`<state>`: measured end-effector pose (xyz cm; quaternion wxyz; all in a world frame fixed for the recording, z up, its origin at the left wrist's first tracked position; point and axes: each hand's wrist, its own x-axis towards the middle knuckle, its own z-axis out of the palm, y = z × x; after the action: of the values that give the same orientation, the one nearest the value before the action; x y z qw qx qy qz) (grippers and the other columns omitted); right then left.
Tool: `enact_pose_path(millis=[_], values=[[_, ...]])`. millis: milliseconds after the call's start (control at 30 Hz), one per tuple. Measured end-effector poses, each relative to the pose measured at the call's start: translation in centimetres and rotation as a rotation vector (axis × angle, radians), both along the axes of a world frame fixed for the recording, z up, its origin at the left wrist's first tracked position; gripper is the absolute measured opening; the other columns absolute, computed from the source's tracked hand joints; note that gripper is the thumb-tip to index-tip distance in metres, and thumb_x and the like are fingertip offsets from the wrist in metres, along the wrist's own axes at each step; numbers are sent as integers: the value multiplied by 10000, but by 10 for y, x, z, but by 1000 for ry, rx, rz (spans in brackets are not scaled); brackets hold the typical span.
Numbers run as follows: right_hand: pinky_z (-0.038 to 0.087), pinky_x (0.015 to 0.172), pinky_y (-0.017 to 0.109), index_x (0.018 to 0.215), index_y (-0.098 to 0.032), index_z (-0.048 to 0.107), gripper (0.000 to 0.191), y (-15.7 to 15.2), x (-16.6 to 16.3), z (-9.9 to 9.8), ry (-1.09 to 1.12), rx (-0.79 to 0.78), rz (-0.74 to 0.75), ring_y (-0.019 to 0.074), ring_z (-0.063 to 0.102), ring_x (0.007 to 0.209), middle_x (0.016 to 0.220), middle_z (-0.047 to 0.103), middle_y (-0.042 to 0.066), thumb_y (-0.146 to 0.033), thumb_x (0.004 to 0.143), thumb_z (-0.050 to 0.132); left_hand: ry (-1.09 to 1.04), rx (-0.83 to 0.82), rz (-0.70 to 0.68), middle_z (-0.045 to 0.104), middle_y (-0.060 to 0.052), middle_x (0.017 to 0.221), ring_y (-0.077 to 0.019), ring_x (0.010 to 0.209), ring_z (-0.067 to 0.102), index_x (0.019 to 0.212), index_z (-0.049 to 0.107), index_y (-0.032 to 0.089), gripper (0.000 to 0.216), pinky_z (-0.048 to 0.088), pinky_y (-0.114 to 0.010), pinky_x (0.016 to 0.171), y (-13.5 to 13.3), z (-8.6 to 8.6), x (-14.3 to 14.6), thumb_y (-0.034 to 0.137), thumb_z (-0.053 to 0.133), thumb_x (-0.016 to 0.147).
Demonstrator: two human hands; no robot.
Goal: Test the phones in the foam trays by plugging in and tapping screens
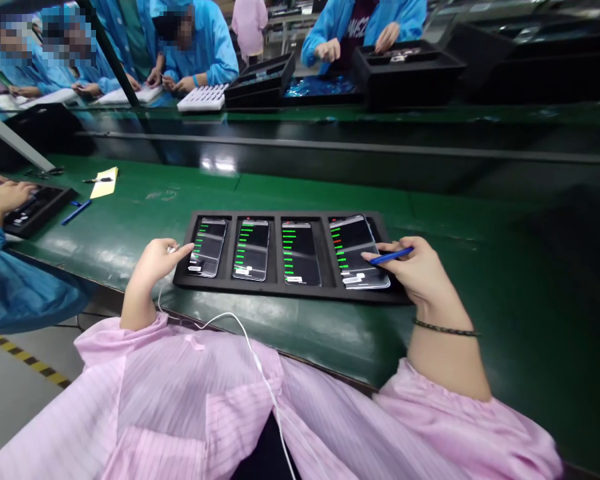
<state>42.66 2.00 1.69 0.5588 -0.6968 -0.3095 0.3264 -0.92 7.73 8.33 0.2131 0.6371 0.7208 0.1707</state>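
Note:
A black tray (275, 291) lies on the green bench in front of me, with a phone in each compartment. Green text lines show on the screens of the left phone (209, 250), the second phone (251, 250) and the third phone (300, 252). The rightmost phone (357, 243) sits skewed, partly over its compartment's edge, and has one red line. My right hand (417, 270) is closed round a blue pen (391, 255), its fingertips at that phone. My left hand (155, 267) is closed on the end of a white cord (237, 319), one finger reaching the left phone's edge.
At left, a co-worker's hands (10, 199) are over another black tray (40, 212). Nearby lie a blue pen (77, 212) and yellow paper (105, 183) with a black pen. Across a raised divider (300, 160), people in blue work beside black boxes (405, 77) and a white tray (203, 98).

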Motion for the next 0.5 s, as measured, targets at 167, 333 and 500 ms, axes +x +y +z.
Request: enact_pose_path(millis=[167, 333, 500], values=[[606, 645, 425, 810, -275, 355, 823, 0, 3, -5, -61, -39, 36, 261, 680, 739, 762, 662, -8, -554, 244, 884, -21, 35, 6, 284, 49, 523, -128, 545, 314, 543, 361, 224, 469, 242, -257, 537, 5, -6, 2, 568, 553, 798], [559, 830, 474, 825, -270, 310, 678, 5, 6, -17, -311, -130, -9, 246, 648, 806, 757, 618, -16, -636, 482, 766, -49, 70, 9, 283, 47, 512, -126, 539, 299, 534, 343, 225, 481, 228, -256, 525, 7, -12, 2, 565, 540, 810], [414, 997, 614, 787, -264, 345, 500, 20, 5, -19, -505, -280, -148, 283, 587, 853, 717, 526, -20, -511, 602, 738, -113, 147, 55, 238, 51, 509, -110, 529, 256, 508, 300, 218, 524, 198, -251, 512, 15, -22, -3, 562, 540, 823]])
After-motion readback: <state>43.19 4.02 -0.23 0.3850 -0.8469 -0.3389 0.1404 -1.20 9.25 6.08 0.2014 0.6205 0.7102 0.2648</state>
